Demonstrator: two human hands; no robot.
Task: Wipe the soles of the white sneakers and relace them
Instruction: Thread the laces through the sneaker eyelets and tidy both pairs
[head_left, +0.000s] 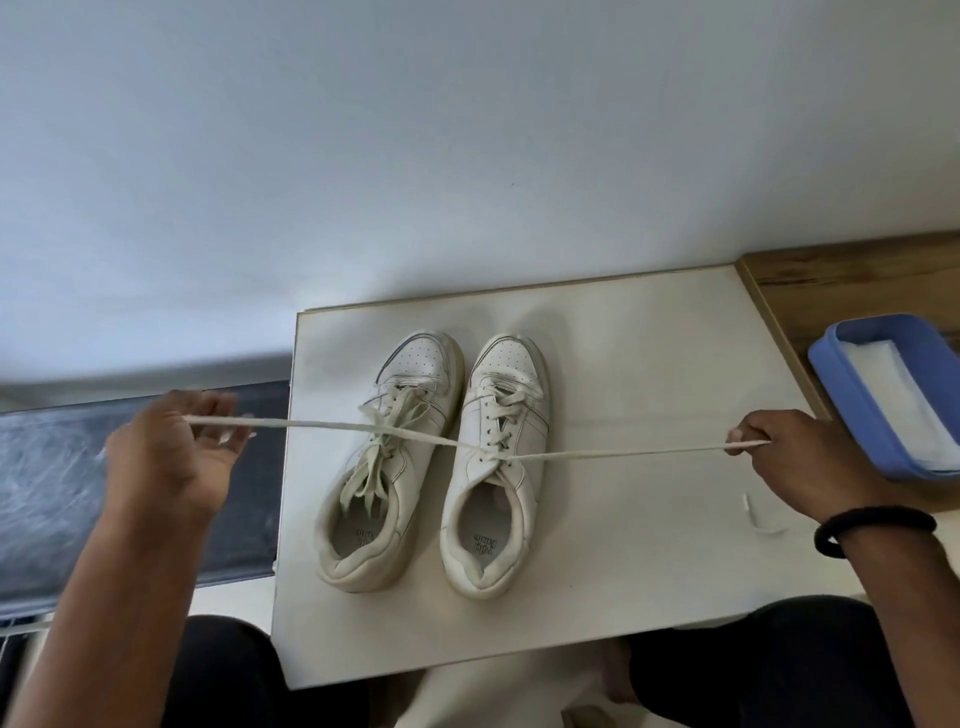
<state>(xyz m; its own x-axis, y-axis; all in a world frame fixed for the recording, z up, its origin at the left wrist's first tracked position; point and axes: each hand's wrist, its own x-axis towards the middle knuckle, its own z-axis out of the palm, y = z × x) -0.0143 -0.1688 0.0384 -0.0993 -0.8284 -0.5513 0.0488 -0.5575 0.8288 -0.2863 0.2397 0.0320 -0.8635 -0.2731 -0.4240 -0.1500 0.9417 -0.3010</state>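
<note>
Both ends of the lace (623, 451) are pulled taut sideways, left hand (171, 447) and right hand (795, 457) each with grip pinching one end, likely to cinch the right-of-frame sneaker (511, 366).

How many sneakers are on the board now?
2, side by side on the white board: the left sneaker and the right sneaker, its lace ends pulled taut sideways.

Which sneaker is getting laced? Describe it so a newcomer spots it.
On the white board stand two white sneakers. It's the sneaker nearer the blue tray: its lace runs taut from left hand to right hand, whereas the neighbour has loose laces.
</note>
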